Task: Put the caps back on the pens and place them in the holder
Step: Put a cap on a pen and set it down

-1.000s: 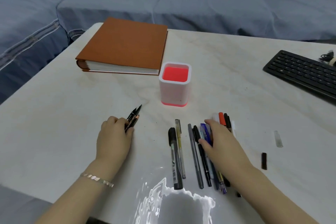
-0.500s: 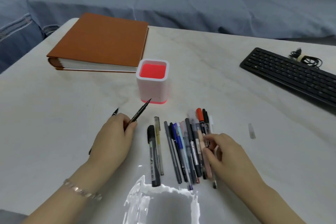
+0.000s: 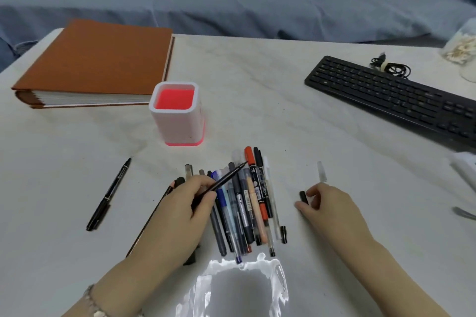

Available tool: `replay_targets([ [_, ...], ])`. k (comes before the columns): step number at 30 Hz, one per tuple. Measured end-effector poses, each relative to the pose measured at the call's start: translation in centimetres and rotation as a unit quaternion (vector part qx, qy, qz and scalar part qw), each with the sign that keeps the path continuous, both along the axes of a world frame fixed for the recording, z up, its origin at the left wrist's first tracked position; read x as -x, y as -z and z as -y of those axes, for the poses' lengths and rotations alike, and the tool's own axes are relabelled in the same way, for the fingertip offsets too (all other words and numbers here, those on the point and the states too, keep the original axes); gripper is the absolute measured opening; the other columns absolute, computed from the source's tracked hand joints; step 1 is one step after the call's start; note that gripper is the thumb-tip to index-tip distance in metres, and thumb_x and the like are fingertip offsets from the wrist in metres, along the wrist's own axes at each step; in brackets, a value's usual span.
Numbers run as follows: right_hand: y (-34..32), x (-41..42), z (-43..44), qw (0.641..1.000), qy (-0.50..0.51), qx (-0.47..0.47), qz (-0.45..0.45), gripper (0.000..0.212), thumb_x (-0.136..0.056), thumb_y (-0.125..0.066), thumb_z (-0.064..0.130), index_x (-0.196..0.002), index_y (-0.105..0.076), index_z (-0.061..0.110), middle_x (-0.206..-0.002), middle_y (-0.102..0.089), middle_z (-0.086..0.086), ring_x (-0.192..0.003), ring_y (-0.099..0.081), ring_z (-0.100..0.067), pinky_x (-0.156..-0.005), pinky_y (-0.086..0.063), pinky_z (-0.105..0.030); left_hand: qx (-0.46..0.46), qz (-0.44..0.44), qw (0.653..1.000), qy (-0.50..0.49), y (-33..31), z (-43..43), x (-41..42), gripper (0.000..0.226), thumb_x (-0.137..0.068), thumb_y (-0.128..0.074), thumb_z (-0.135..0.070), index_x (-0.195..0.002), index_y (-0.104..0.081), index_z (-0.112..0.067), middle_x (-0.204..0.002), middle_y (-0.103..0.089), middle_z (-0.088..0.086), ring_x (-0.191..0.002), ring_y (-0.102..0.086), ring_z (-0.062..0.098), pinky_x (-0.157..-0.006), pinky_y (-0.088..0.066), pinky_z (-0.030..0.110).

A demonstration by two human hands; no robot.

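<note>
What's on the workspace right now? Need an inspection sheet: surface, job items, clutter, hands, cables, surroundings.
Surface: pale marble-look table, glare patch at the near edge.
Job's things: pen holder upright, no pens seen inside; pile of pens lying in front of it; one black pen lying apart to the left; clear cap loose on the table.
Clutter: brown binder, black keyboard.
Hands: left hand has a grip on an uncapped black pen; right hand pinches a small black cap.
Cables: coiled black cable behind the keyboard.
Surroundings: blue sofa with cushions.
</note>
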State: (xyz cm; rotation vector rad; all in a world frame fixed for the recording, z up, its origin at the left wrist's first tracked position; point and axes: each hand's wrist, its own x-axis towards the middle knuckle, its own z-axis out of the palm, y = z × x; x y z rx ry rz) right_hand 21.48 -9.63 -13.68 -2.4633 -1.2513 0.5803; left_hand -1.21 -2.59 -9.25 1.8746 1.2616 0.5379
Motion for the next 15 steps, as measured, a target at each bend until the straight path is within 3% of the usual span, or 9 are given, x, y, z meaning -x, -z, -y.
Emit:
replay_targets([
  [2,0.0,0.1,-0.1,1.0,-0.01,-0.018,-0.009,0.014,-0.084,-0.057,0.024,-0.093,-0.061,0.014,-0.089,-0.063,-0.002,-0.081,-0.055,-0.017,-0.068,-0.04,-0.025,0.001,0.0,1.0,0.0,0.0,0.2,-0.1,0.015,-0.09,-0.049,-0.025,-0.089,-0.054,-0.039,-0.071,-0.06,-0.014,-0.057,-0.05,-0.001,-0.054,-0.036,0.017],
  [4,-0.5,0.4,0.1,0.993,-0.025,-0.081,-0.081,0.003,-0.084,-0.058,0.019,-0.083,-0.061,0.02,-0.08,-0.063,0.0,-0.073,-0.056,-0.011,-0.065,-0.042,-0.015,0.004,0.007,1.0,0.002,0.0,0.4,-0.1,0.015,-0.089,-0.05,-0.024,-0.088,-0.055,-0.038,-0.08,-0.06,-0.02,-0.057,-0.049,-0.001,-0.056,-0.038,0.013],
  [7,-1.7,1.5,0.5,0.965,-0.06,-0.169,-0.193,0.024,-0.081,-0.063,0.008,-0.075,-0.056,0.03,-0.073,-0.062,0.006,-0.07,-0.057,-0.005,-0.064,-0.042,-0.003,0.018,0.028,0.999,-0.005,0.1,0.5,-0.2,0.019,-0.089,-0.051,-0.021,-0.085,-0.056,-0.038,-0.083,-0.06,-0.018,-0.057,-0.049,0.001,-0.057,-0.038,0.009],
  [11,-3.1,2.5,1.2,0.93,-0.073,-0.249,-0.259,0.031,-0.078,-0.065,0.0,-0.074,-0.062,0.031,-0.088,-0.068,0.015,-0.078,-0.065,-0.002,-0.071,-0.046,-0.005,0.032,0.061,0.998,-0.007,-0.1,0.6,-0.4,0.02,-0.088,-0.053,-0.018,-0.083,-0.057,-0.037,-0.067,-0.057,-0.016,-0.053,-0.046,0.003,-0.053,-0.036,0.01],
  [15,-4.0,2.8,1.6,0.918,-0.083,-0.284,-0.265,0.035,-0.076,-0.068,0.003,-0.077,-0.06,0.037,-0.089,-0.07,0.021,-0.08,-0.067,-0.005,-0.077,-0.051,-0.014,0.035,0.084,0.996,0.006,-1.0,1.2,-0.7,0.022,-0.087,-0.055,-0.014,-0.084,-0.059,-0.035,-0.066,-0.058,-0.016,-0.055,-0.048,0.001,-0.053,-0.036,0.008],
])
